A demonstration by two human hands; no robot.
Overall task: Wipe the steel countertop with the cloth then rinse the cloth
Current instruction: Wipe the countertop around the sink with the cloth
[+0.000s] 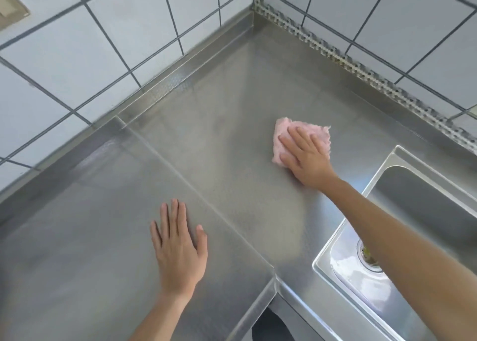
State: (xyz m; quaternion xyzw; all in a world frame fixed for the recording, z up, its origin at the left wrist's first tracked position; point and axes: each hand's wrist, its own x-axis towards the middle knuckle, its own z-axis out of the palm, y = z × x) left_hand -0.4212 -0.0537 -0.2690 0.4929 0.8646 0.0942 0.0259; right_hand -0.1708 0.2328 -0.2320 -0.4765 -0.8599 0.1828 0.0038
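Observation:
A folded pink cloth [284, 131] lies flat on the steel countertop [227, 144], right of its middle. My right hand [307, 157] presses down on the cloth with fingers spread, covering its lower right part. My left hand [179, 247] rests flat and open on the nearer left section of the countertop, holding nothing, well apart from the cloth.
A steel sink [418, 211] with a drain [369, 256] is set into the counter at the right, under my right forearm. White tiled walls [103, 44] meet in the far corner. A seam [180, 175] divides the two counter sections. The counter's front edge drops away at bottom centre.

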